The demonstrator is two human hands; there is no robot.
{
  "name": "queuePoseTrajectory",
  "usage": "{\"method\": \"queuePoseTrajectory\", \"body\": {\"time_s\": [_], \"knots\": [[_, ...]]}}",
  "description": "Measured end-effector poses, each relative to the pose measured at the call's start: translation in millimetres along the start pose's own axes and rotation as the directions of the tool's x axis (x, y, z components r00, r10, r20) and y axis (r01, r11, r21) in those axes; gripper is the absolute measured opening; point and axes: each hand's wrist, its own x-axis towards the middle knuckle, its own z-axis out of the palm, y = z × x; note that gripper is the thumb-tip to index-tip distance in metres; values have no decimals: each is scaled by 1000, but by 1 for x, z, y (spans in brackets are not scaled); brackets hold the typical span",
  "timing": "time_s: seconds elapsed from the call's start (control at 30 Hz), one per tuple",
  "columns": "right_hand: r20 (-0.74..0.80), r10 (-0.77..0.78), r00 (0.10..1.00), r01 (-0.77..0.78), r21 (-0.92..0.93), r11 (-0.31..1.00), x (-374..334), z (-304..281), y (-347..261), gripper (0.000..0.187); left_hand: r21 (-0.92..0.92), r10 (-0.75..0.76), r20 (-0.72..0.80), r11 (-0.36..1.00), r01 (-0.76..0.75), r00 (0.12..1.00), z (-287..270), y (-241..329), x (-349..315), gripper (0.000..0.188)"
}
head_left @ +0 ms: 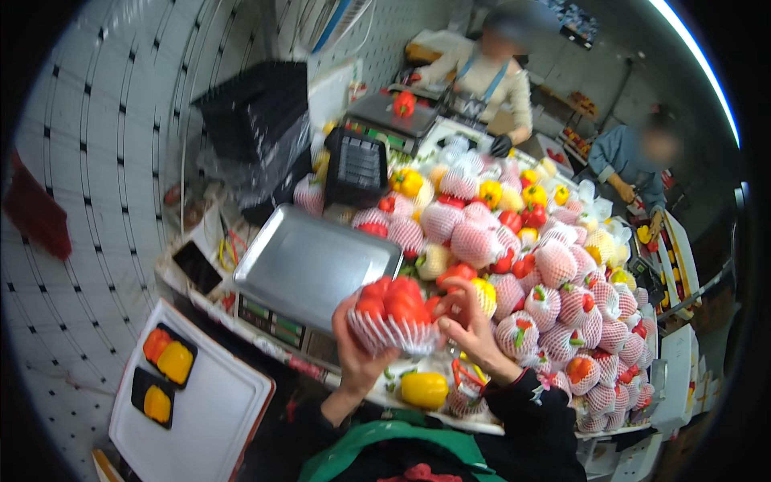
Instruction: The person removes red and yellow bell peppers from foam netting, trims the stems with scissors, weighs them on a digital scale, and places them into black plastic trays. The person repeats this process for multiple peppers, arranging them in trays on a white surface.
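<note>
My left hand [358, 353] is wrapped round a red bell pepper [393, 301], whose lower part sits in a white foam net sleeve [391, 333]. At the sleeve's right side, my right hand [470, 325] has its fingers bent close together; whether they pinch the net's edge is too small to tell. Just beyond the pepper lies the bare metal pan of a weighing scale [313, 257]. Near the table's front edge, below my hands, rests a yellow bell pepper [424, 390]. Beside it lie red-handled scissors [464, 373], partly hidden.
A large heap of net-wrapped peppers [554, 261] fills the right. Black trays [357, 165] stand behind the scale, with a taller stack [257, 104] at left. Packed peppers [174, 361] lie on a white lid [197, 426]. Two co-workers [502, 88] stand across the table and far right.
</note>
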Motion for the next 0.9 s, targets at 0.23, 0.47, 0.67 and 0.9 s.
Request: {"method": "queuePoseTrajectory", "body": {"time_s": [0.23, 0.47, 0.67, 0.9], "knots": [[251, 37, 967, -89, 200, 976, -12, 3, 46, 101, 508, 206, 483, 726, -463, 851, -1, 26, -4, 78], [-40, 330, 943, -202, 720, 664, -51, -6, 62, 80, 583, 96, 508, 693, -424, 856, -2, 22, -11, 46], [-303, 259, 917, 138, 851, 507, -60, -73, 69, 69, 701, -175, 646, 523, -485, 743, -8, 7, -21, 41], [-588, -5, 809, 335, 454, 825, -73, -89, 29, 74, 634, -427, 742, 697, -333, 517, 10, 9, -20, 62]]}}
